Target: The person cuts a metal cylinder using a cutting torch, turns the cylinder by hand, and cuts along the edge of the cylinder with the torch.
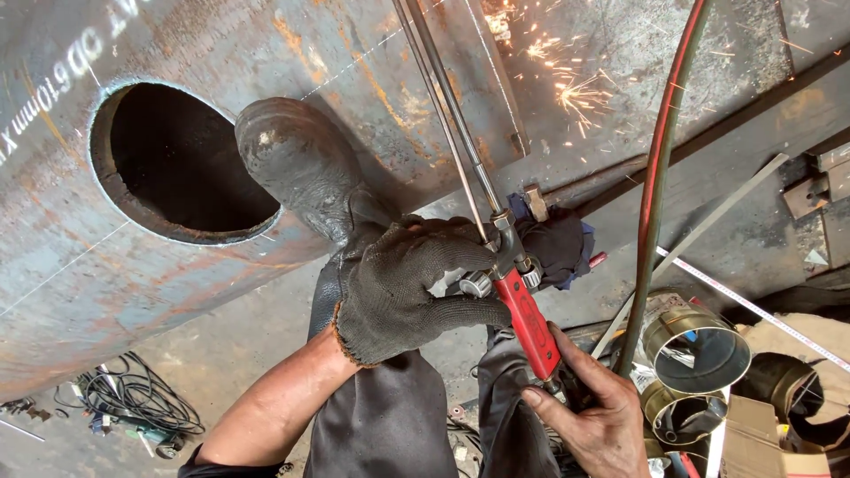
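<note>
Starting at nine o'clock, we see a large rusty steel pipe [266,53] filling the upper left, with a round hole [181,164] cut through its wall. Down at seven o'clock a tangle of dark cable [133,407] lies on the concrete floor [221,354]. Nearer the middle, a grey rubber boot [297,159] presses its toe against the pipe just right of the hole.

At the centre our left hand [398,288], in a dark knit glove, is curled tight around the valve block of a cutting torch [522,310]; its fingers wrap the metal fittings where the thin tubes run up toward twelve o'clock. Our right hand [598,407], bare, sits at five o'clock, thumb and fingers closed loosely on the lower end of the torch's red handle.

The torch therefore lies just right of centre, slanting from the top middle to the lower right, held between both hands. Sparks [575,88] scatter at one o'clock. A red and green hose [660,168] curves down the right side, and at four o'clock shiny metal tubes [699,354] lie beside a tape measure [753,305].
</note>
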